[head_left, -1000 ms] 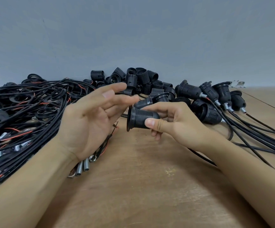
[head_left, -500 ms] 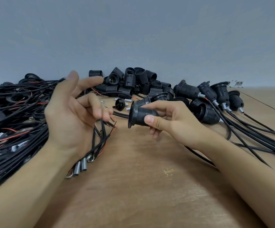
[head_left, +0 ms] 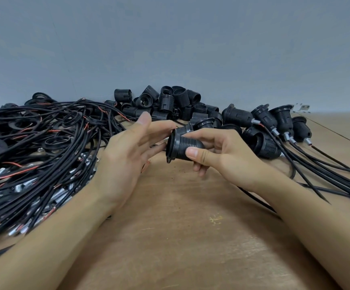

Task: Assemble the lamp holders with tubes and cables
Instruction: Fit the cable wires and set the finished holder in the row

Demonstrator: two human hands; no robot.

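1. A black threaded lamp holder (head_left: 183, 146) sits above the wooden table (head_left: 180, 237), flanged mouth turned left, pinched at its ribbed barrel by the right hand (head_left: 222, 153), thumb in front and fingers curled behind.
2. That sideways hold likely keeps the open end clear for the other hand.
3. The left hand (head_left: 126, 151) is spread and empty, fingertips just beside the flange; contact cannot be confirmed.
4. Loose cables (head_left: 44, 147) with metal tubes (head_left: 23, 187) lie heaped to the left, within easy reach.
5. Unassembled holder shells (head_left: 169, 103) pile up behind, while finished holders (head_left: 274, 122) trail their leads to the right, apparently sorted by stage.
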